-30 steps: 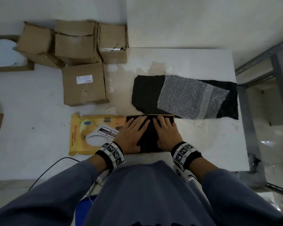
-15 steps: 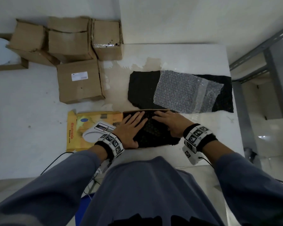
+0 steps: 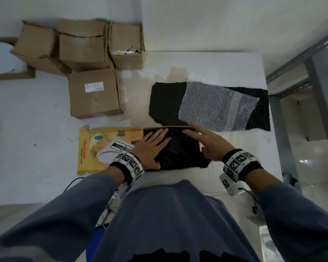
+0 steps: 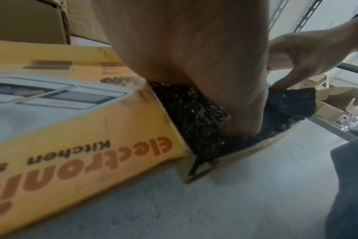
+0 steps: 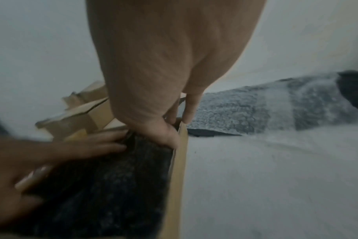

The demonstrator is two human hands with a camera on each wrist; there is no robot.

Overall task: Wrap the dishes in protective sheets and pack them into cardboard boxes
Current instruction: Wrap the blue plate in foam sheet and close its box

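Observation:
A bundle in black bubble sheet (image 3: 180,152) (image 4: 194,113) (image 5: 104,186) fills a shallow cardboard box whose right wall (image 3: 199,147) (image 5: 178,161) shows beside it. The box's yellow printed flap (image 3: 102,137) (image 4: 92,129) lies open to the left. My left hand (image 3: 151,146) (image 4: 194,56) lies flat on the bundle's left half, fingers straight. My right hand (image 3: 203,140) (image 5: 153,72) is at the box's far right corner, fingers stretched along the far edge. Its thumb presses the black sheet down inside the right wall. The dish inside the wrap is hidden.
Behind the box a loose black sheet (image 3: 167,103) lies under a clear bubble sheet (image 3: 212,106). Several closed cardboard boxes (image 3: 94,93) stand at the back left, and a white plate (image 3: 0,57) sits in a tray at the far left. The table's right edge (image 3: 273,148) borders a metal rack (image 3: 311,63).
My right hand has slid from the middle of the bundle to the box's right wall and far corner. The left hand stays flat on the bundle.

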